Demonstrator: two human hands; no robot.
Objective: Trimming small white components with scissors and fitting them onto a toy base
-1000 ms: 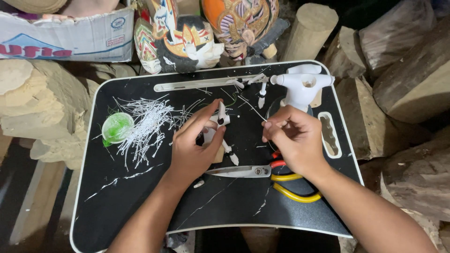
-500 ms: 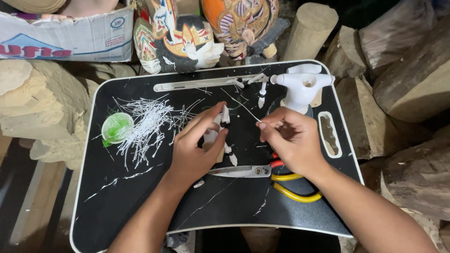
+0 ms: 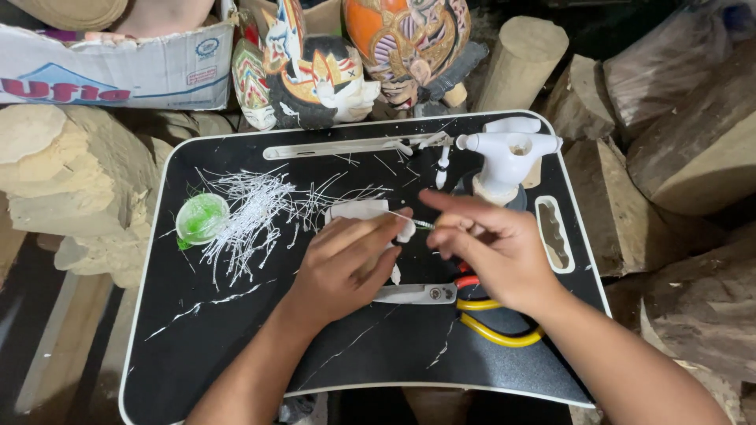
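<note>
Left hand (image 3: 346, 264) lay knuckles-up on the black worktop (image 3: 236, 346), its grip closed over a small white piece (image 3: 364, 211) near the worktop's middle. Right hand (image 3: 492, 252) sat just beside it, thumb and forefinger pinched together on a thin white strand (image 3: 411, 219) that ran to the white piece. Pliers with yellow handles (image 3: 488, 327) lay partly under the right wrist. A heap of white strands (image 3: 248, 216) and a green lid (image 3: 201, 219) lay to the left; a white spray head (image 3: 508, 157) stood behind.
</note>
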